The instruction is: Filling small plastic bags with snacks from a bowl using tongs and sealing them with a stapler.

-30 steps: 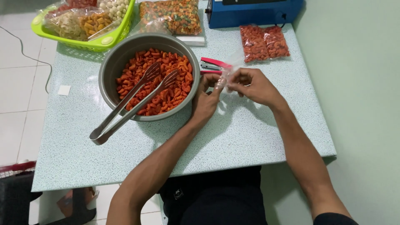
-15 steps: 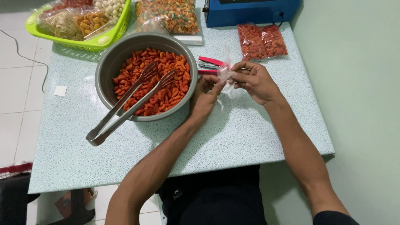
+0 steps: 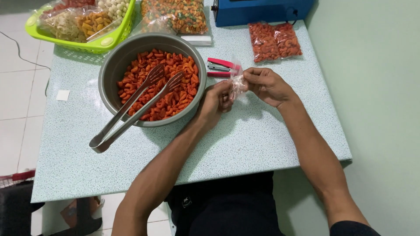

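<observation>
Both hands, left hand (image 3: 216, 101) and right hand (image 3: 265, 84), have drawn closer, pinching a small clear plastic bag (image 3: 237, 81), now crumpled tighter, above the bench (image 3: 245, 135) beside the bowl (image 3: 114, 65) of orange snacks.

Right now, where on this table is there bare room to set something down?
Bare tabletop runs along the near edge, in front of both hands, and left of the tongs. The far side is crowded: grey bowl, green basket, red stapler, sealed snack bags, blue machine. The left hand and right hand hold a clear plastic bag.
</observation>
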